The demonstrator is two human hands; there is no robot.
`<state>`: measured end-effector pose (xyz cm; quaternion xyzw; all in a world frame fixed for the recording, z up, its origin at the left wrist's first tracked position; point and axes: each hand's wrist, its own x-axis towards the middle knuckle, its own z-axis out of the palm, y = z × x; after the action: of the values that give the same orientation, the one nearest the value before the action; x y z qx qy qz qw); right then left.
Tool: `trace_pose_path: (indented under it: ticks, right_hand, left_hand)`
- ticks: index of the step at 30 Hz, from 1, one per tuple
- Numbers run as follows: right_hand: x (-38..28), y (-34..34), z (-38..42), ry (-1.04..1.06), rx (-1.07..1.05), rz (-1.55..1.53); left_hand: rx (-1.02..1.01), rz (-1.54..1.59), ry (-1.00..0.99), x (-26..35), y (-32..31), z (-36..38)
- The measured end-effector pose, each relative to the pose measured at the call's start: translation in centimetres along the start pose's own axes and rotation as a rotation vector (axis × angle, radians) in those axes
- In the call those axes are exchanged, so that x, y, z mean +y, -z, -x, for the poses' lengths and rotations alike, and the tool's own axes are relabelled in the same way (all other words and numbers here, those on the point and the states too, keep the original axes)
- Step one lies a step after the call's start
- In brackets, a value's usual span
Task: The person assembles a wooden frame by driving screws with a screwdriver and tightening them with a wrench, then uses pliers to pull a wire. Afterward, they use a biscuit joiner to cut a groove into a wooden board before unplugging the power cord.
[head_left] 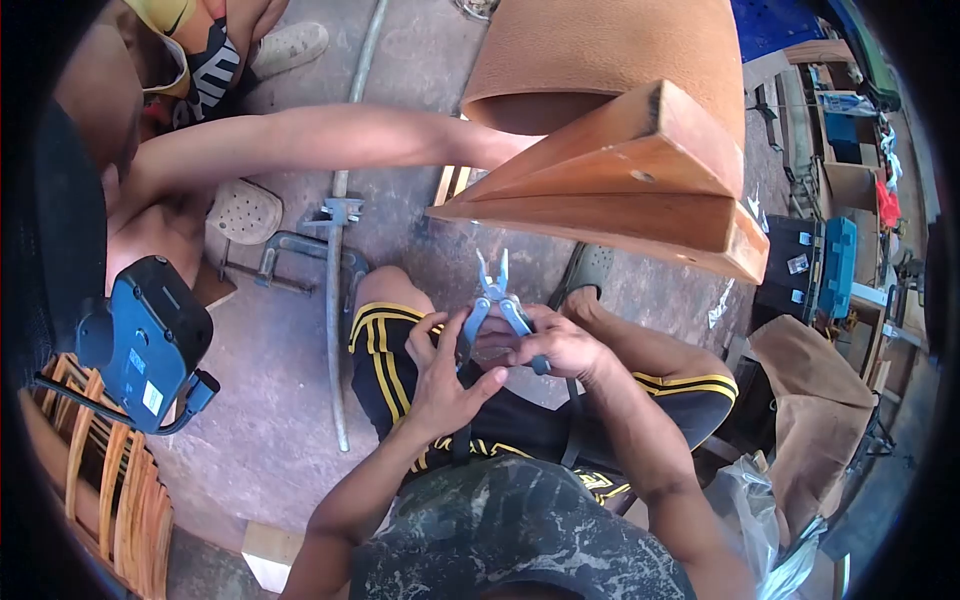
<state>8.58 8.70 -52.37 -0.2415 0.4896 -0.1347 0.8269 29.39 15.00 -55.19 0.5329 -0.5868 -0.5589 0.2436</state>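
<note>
Multi-tool pliers (494, 288) point up and away from me, with jaws spread and handles apart. My right hand (565, 345) is closed around the right handle, and its fingers reach across behind the tool. Against the left handle rests my left hand (445, 375), its index finger along the metal and its thumb held out to the side. Just beyond the jaws is a wooden piece of furniture with a tapered, angled leg (620, 160) and a brown padded surface (610, 45). Another person's arm (330, 145) reaches to it from the left, the hand hidden behind the wood.
A long metal bar clamp (338, 300) and a C-clamp (300, 262) lie on the concrete floor (240, 340) to the left. A black device (158, 340) and slatted wood (125, 490) stand nearer me. At right are toolboxes (790, 262), brown sheet material (815, 400) and clear plastic (745, 505).
</note>
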Motion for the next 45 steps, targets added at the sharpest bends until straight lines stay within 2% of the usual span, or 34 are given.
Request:
trace_pose_path:
  ticks: [2,4,6,8,10,13,17,19,21,24,26,28,30,31,34,35,38,44,45]
  right_hand:
    - [-0.5,0.0,1.2,0.001,-0.122,-0.192]
    - [-0.9,-0.1,1.8,0.013,-0.176,-0.188]
    - [-1.2,-1.0,3.1,0.041,-0.293,-0.369]
    - [-0.1,-1.4,3.6,0.077,-0.378,-0.403]
    - [0.3,-1.8,4.1,0.052,-0.454,-0.419]
    - [1.7,-2.0,4.3,0.063,-0.477,-0.436]
    - [0.8,-2.2,4.0,0.072,-0.495,-0.395]
    - [0.9,-2.3,3.6,0.055,-0.525,-0.347]
    - [1.7,-2.2,3.0,0.083,-0.64,-0.423]
    - [1.8,-2.7,2.6,0.111,-0.691,-0.462]
    - [0.8,-3.4,3.0,0.089,-0.627,-0.444]
    - [0.7,-4.1,3.0,0.075,-0.539,-0.43]
    - [1.2,-5.1,2.5,0.147,-0.424,-0.517]
    - [2.1,-4.9,1.8,0.147,-0.412,-0.527]
    - [3.4,-5.5,-0.1,0.226,-0.177,-0.451]
    - [3.8,-5.5,-1.1,0.245,-0.187,-0.546]
    - [4.4,-5.3,-4.4,0.332,-0.243,-0.711]
    - [4.1,-5.0,-6.8,0.375,-0.163,-0.718]
    - [3.9,-4.8,-6.8,0.366,-0.148,-0.714]
  left_hand:
    - [0.05,-0.042,-0.07,0.8,0.9,0.4]
    - [0.127,-0.039,-0.133,1.7,1.4,0.4]
    - [0.171,0.231,-0.153,1.7,2.1,0.3]
    - [0.261,0.393,-0.162,2.4,2.7,-0.8]
    - [0.143,0.584,-0.178,4.1,3.8,-2.1]
    - [-0.005,0.604,-0.351,5.7,4.5,-3.2]
    - [-0.073,0.821,-0.237,6.4,4.3,-2.9]
    - [-0.094,0.843,-0.239,6.3,4.4,-2.8]
    - [-0.11,0.864,-0.242,6.4,4.5,-2.8]
    - [-0.164,0.92,-0.236,6.6,4.9,-2.9]
    - [-0.239,1.078,-0.132,6.6,5.1,-3.1]
    - [-0.16,1.095,-0.112,6.1,5.0,-3.6]
    - [-0.07,0.987,0.192,4.5,5.1,-4.3]
    - [0.032,0.974,0.207,4.2,4.4,-4.9]
    - [0.077,0.987,0.283,1.9,4.0,-6.6]
    - [0.08,0.83,0.293,2.5,4.6,-7.3]
    - [0.125,0.666,0.298,2.1,4.8,-9.5]
    - [0.151,0.367,0.252,0.9,4.8,-12.2]
    - [0.165,0.395,0.281,0.9,4.8,-12.4]
